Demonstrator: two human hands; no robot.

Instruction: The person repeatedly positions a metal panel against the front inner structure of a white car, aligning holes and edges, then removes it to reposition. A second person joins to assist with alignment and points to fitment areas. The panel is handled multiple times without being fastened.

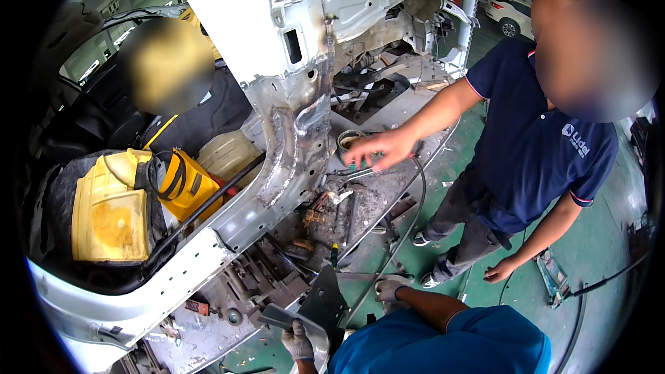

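Note:
At the lower edge, my left hand (298, 341), in a grey work glove, grips the edge of a bent sheet piece (323, 299) with dark and grey faces and a small hole. My right hand (390, 289), gloved too, is to the right of that piece with its fingers curled; what it may hold is hidden. Beyond my hands, a cordless drill (302, 246) lies on the cluttered metal platform (377, 197). A screwdriver (334, 255) with a green and yellow handle is close to the sheet piece.
A stripped car body (277, 159) with bare, welded metal fills the left. A co-worker in a navy shirt (537, 145) stands at the right, one hand (377, 149) reaching over the platform. A cable (420, 201) runs down its edge. A floor jack (552, 277) is on the green floor.

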